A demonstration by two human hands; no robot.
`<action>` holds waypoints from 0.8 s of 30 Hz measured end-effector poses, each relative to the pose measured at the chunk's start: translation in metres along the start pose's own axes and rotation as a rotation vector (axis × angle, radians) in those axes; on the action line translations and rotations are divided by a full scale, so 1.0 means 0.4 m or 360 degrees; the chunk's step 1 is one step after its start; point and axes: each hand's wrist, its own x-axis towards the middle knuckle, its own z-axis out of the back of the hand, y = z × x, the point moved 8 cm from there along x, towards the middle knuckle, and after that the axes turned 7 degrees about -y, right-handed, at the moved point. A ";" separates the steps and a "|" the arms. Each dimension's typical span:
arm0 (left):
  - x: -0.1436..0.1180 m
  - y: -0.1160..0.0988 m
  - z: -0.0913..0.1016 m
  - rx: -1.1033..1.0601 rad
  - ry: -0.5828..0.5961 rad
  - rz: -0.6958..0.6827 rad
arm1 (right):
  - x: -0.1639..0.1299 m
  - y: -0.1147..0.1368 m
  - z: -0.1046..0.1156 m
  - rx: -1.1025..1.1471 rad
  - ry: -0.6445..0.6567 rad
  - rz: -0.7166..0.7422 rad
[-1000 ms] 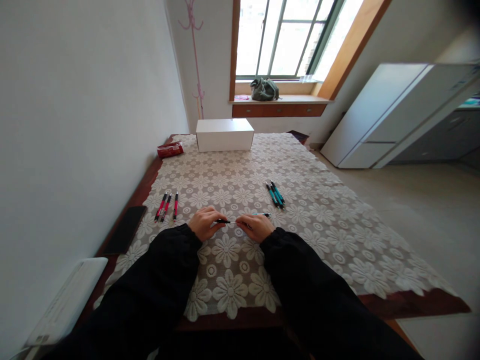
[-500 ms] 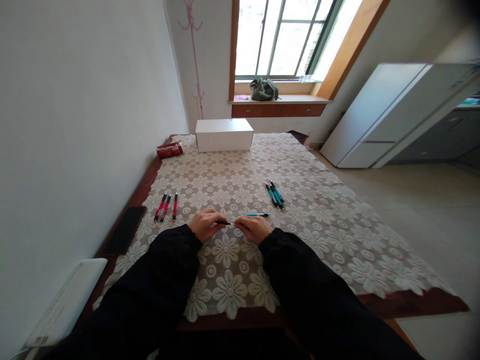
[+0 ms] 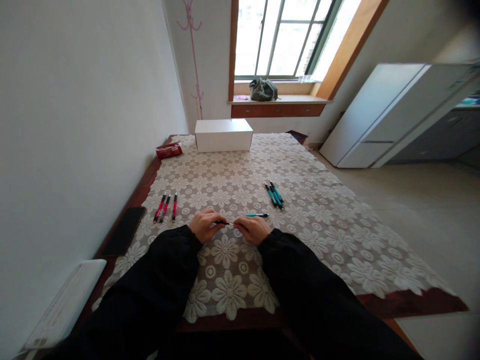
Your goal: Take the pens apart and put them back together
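Note:
My left hand [image 3: 204, 224] and my right hand [image 3: 254, 229] meet low over the lace tablecloth [image 3: 318, 215], both gripping one thin pen [image 3: 224, 223] between them; its black tip shows by the left fingers. Just beyond my right hand lies a single teal pen [image 3: 258, 215]. A small cluster of teal pens [image 3: 275, 194] lies farther right. Three red pens [image 3: 165, 207] lie side by side to the left of my left hand.
A white box [image 3: 223, 135] stands at the table's far end, with a red packet [image 3: 169, 149] to its left. A black phone [image 3: 124, 230] lies on the bare wood at the left edge. The wall runs close along the left; a white object [image 3: 63, 305] sits near left.
My hands have drawn slightly closer together on the pen. The single teal pen now lies clear of my right hand. Otherwise nothing on the table has moved.

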 end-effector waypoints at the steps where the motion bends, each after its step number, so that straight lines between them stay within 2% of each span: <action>1: 0.001 0.000 -0.001 0.0014 0.0011 0.0004 | 0.000 -0.002 0.001 -0.0006 -0.0007 -0.0004; 7: 0.002 -0.003 -0.019 0.0079 0.0158 -0.0020 | 0.000 -0.008 -0.003 -0.0034 0.0042 -0.0031; 12: 0.001 0.000 -0.017 0.0080 0.0141 0.0001 | 0.000 -0.007 0.003 -0.0049 0.0065 -0.0048; 15: 0.002 0.004 -0.011 0.0095 0.0111 0.0015 | 0.002 -0.023 0.034 -0.0120 0.0000 -0.0097; 20: 0.003 0.018 0.000 0.0129 0.0053 0.0068 | 0.004 -0.066 0.110 -0.0166 -0.0228 -0.0117; 24: 0.002 0.030 0.007 0.0154 0.0011 0.0131 | -0.003 -0.104 0.117 -0.0286 -0.0212 -0.0142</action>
